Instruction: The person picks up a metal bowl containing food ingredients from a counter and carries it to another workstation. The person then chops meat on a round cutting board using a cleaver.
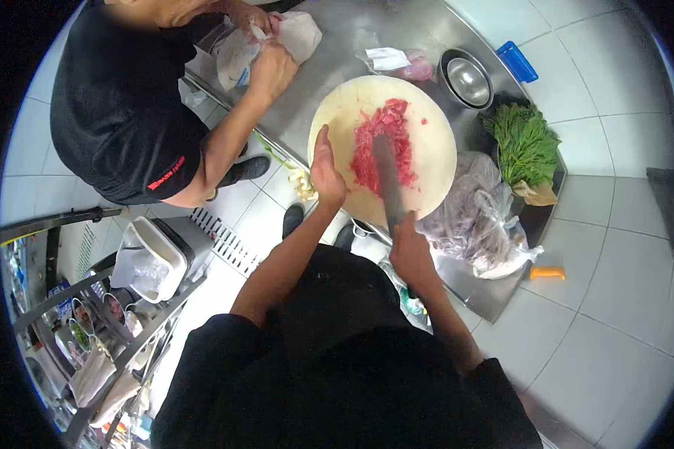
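Note:
A pile of chopped red meat (367,153) lies on a round, pale cutting board (434,165) on the steel counter. My right hand (412,251) is closed around the handle of a knife (389,183), whose broad blade reaches over the meat and is slightly blurred. At the board's left edge is my left hand (327,176), fingers stretched out, holding nothing and apart from the meat. A few small scraps of meat lie loose to the right of the pile.
Right of the board are clear plastic bags (472,217), leafy greens (524,142) and nested metal bowls (468,81). A wrapped pink package (416,66) lies behind it. At left, a co-worker (127,112) handles a white bag (299,37). A bin (153,258) stands lower left.

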Demonstrator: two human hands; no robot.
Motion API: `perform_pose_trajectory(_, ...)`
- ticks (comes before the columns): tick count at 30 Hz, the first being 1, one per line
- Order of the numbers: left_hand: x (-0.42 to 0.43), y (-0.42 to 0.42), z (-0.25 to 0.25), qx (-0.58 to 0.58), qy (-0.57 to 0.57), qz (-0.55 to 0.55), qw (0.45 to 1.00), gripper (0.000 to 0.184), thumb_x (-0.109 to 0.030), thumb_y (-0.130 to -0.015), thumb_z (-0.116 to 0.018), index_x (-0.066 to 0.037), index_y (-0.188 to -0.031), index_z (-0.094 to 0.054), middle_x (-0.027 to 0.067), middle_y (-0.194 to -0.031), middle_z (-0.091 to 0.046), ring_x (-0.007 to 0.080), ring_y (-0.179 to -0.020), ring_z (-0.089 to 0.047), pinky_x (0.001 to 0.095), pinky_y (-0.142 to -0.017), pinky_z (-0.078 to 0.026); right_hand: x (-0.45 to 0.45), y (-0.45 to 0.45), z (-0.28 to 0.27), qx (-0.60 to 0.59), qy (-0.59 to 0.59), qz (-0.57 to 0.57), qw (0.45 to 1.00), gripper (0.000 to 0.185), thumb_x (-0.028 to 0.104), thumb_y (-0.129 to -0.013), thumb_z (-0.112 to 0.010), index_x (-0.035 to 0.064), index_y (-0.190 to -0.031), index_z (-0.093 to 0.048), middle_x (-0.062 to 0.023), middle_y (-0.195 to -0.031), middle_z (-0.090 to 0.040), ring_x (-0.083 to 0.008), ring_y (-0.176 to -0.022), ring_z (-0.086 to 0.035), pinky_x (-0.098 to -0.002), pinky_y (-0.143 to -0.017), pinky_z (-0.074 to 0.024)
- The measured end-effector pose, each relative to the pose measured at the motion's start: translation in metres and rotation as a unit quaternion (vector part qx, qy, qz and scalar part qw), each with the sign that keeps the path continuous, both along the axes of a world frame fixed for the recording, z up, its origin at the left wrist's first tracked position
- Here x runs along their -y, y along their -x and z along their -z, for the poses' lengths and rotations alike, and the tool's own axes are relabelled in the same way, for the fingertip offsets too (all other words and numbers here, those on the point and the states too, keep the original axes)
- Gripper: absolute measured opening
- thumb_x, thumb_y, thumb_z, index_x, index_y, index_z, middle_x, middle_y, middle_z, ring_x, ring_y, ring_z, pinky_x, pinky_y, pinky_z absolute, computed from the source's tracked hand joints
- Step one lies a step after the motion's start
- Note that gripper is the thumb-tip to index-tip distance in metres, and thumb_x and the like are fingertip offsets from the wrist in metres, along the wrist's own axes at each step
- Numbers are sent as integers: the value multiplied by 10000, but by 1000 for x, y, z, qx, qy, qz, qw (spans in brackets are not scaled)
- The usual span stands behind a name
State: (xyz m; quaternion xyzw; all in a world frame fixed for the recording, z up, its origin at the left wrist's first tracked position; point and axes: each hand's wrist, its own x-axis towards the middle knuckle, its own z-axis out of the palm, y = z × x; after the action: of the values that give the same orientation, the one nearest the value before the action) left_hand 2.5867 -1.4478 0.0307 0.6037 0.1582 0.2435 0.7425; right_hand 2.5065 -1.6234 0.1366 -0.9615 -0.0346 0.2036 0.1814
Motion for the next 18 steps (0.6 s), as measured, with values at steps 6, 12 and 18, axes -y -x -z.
perform_pose_trajectory(6, 3, -1, -1, 1, -4, 11, 1000, 541, -328, -1026, -275, 63, -1396, -331, 209, -1449, -345, 283, -1372, -287, 365, -1142, -187, -13, -11, -40, 22, -84, 37, 996, 220, 131, -925, -400, 46, -1105, -308, -348, -749, -596, -550, -746, -588, -640, -684, -437)
perform_pose_trajectory(12, 2, 1, 0, -1, -8, 12, 1000, 538, -327, -1026, -277, 63, -1392, -339, 209, -1441, -356, 284, -1367, -298, 365, -1138, -194, 0, -20, -36, -17, 2, -67, 998, 182, 133, -948, -420, 18, -1051, -322, -354, -739, -579, -533, -725, -580, -600, -612, -435)
perform_pose_trajectory(18, 4, -5, -1, 2, -6, 11, 1000, 535, -325, -1026, -279, 64, -1387, -348, 210, -1434, -366, 284, -1361, -308, 365, -1135, -201, 11, -21, -10, -29, 2, -25, 999, 192, 105, -921, -394, 33, -1075, -304, -350, -751, -597, -546, -749, -585, -624, -651, -443)
